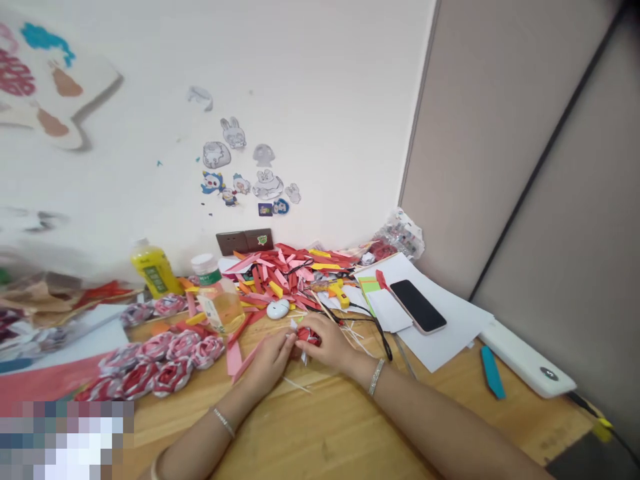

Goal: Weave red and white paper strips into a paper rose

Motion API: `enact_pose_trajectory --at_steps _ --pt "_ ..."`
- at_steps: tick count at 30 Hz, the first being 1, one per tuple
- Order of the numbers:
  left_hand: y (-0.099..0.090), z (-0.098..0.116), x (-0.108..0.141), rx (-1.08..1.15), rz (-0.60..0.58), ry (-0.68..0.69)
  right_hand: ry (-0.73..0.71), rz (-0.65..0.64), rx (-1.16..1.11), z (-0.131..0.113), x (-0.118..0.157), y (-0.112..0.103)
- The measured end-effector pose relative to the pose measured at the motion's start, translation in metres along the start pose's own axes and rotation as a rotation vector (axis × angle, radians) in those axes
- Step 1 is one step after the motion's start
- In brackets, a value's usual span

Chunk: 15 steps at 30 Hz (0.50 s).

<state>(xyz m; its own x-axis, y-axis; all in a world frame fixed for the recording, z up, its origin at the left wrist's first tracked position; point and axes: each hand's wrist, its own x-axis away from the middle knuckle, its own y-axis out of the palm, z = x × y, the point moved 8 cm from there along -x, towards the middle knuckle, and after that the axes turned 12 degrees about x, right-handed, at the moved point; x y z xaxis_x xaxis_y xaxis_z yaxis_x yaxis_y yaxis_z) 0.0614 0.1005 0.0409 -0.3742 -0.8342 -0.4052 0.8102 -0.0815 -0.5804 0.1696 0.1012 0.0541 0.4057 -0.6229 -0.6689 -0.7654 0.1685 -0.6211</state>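
Close together over the table, both hands meet at a small red and white folded rose (309, 337). My right hand (327, 340) curls round it from the right and covers much of it. The fingers of my left hand (273, 353) are closed at its left side, around a white strip (293, 325) that sticks up between the hands. Another white end hangs below the rose. Finished-looking pink, red and white roses (173, 377) lie in rows left of my left hand. A long pink strip (245, 360) lies beside that hand's wrist.
Behind the hands lies a heap of red, pink and yellow strips (280, 270). A yellow glue gun (339, 293), white earbud case (278, 308), jar (220, 303) and yellow-green bottle (155, 267) stand around it. To the right are a phone (418, 305), papers (435, 350) and a blue cutter (493, 372).
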Motion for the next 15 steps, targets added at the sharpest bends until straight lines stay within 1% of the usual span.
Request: enact_pose_trajectory --at_steps 3,7,10,12,15 --pt "-0.001 -0.003 0.002 -0.006 -0.013 -0.041 -0.001 0.011 -0.039 -0.001 -0.001 0.001" --pt "-0.005 -0.008 0.006 -0.023 0.006 -0.090 -0.002 0.020 -0.064 0.000 -0.001 -0.001" --pt "-0.012 -0.011 0.007 -0.051 0.055 -0.110 -0.058 -0.030 -0.008 -0.005 -0.002 0.003" --pt "-0.016 -0.013 0.007 -0.066 0.084 -0.110 -0.095 -0.082 0.050 -0.009 -0.001 0.008" --pt "-0.017 -0.016 0.009 -0.069 0.091 -0.061 -0.027 -0.043 0.080 -0.008 -0.003 0.009"
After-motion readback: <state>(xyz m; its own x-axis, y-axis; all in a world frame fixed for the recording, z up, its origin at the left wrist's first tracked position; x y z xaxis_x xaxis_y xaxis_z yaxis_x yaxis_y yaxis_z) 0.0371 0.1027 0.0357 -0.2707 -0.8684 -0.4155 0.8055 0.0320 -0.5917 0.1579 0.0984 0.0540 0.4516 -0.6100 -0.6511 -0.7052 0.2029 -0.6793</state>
